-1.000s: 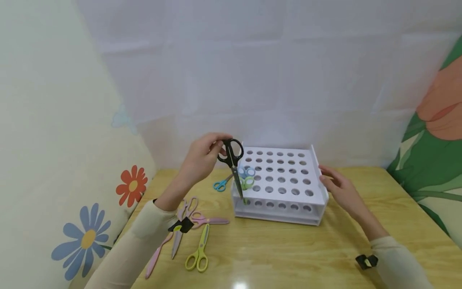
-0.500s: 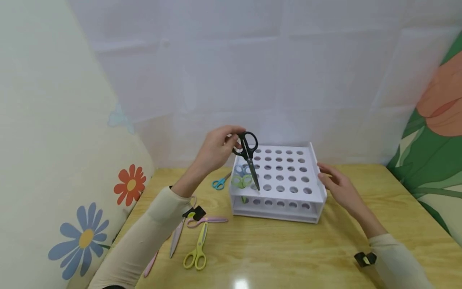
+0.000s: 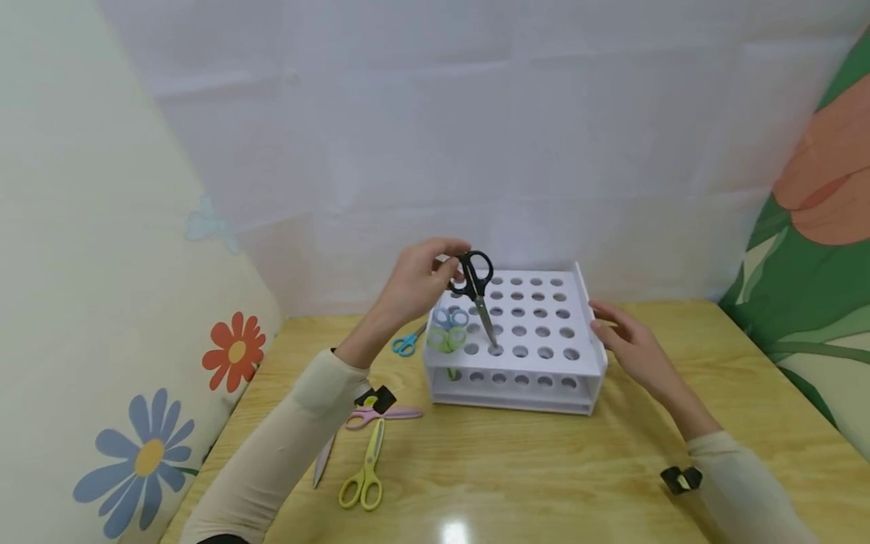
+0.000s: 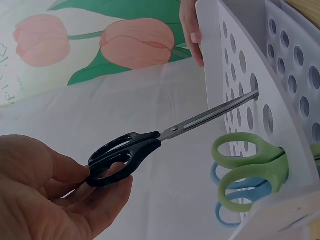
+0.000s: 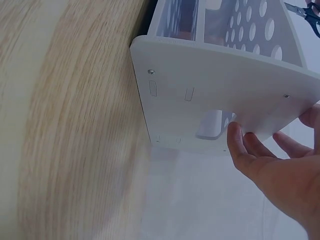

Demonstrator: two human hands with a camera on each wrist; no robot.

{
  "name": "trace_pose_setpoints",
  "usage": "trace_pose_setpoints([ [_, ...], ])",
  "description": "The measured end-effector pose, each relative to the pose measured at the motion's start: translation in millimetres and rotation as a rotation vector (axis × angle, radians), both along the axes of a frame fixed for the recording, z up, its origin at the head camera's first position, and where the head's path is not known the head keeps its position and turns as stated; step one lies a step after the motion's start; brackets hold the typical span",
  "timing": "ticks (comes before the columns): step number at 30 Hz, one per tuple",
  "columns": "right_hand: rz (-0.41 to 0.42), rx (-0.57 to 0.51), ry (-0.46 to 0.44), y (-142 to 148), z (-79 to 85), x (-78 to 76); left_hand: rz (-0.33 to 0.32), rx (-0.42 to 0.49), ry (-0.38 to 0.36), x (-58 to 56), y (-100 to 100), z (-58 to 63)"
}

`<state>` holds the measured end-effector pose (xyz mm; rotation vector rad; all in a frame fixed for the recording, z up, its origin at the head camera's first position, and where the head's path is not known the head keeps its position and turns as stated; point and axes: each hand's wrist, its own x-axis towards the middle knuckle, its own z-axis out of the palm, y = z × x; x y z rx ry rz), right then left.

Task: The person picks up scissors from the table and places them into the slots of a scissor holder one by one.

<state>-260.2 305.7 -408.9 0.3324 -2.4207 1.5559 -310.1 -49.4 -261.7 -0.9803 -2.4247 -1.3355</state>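
Observation:
My left hand (image 3: 418, 279) pinches one handle loop of the black-handled scissors (image 4: 167, 134) between thumb and fingers. Their blades are together and slant down, with the tip at a hole in the front row of the white rack (image 3: 516, 364). How deep the tip sits I cannot tell. Green-handled scissors (image 4: 255, 172) stand in the rack's left column, blue-handled scissors (image 3: 451, 317) just behind them. At the rack's right side panel, my right hand (image 3: 632, 340) touches the outer face with extended fingers, near the panel's cutout in the right wrist view.
Left of the rack lie turquoise-handled scissors (image 3: 405, 344) on the wooden table (image 3: 516, 476). Pink scissors (image 3: 401, 413) and yellow scissors (image 3: 367, 472) lie nearer, beside a pale blade (image 3: 324, 461) partly hidden by my left sleeve. A white sheet hangs behind the rack.
My left hand has carried the black scissors rightward over the rack, and their tip has come down to a front-row hole. The right hand stays at the side panel.

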Motion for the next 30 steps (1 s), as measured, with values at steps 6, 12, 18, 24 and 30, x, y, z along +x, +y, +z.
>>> trace_pose_setpoints([
  [6,-0.006,0.003,-0.013,-2,-1.1,1.1,-0.022,0.007,-0.018,1.9,-2,-7.9],
  [12,-0.005,-0.002,-0.013,-4,-0.9,1.8,-0.020,-0.027,-0.022,5.9,-1,-14.6],
  [18,-0.001,-0.002,-0.010,-6,1.9,2.1,-0.037,-0.084,-0.027,9.2,2,-20.0],
  [24,0.000,0.001,-0.020,-7,2.6,3.2,-0.060,-0.127,-0.062,11.2,5,-28.1],
  [30,-0.007,0.004,-0.019,-5,3.7,5.6,-0.069,-0.124,-0.045,17.0,7,-36.8],
])
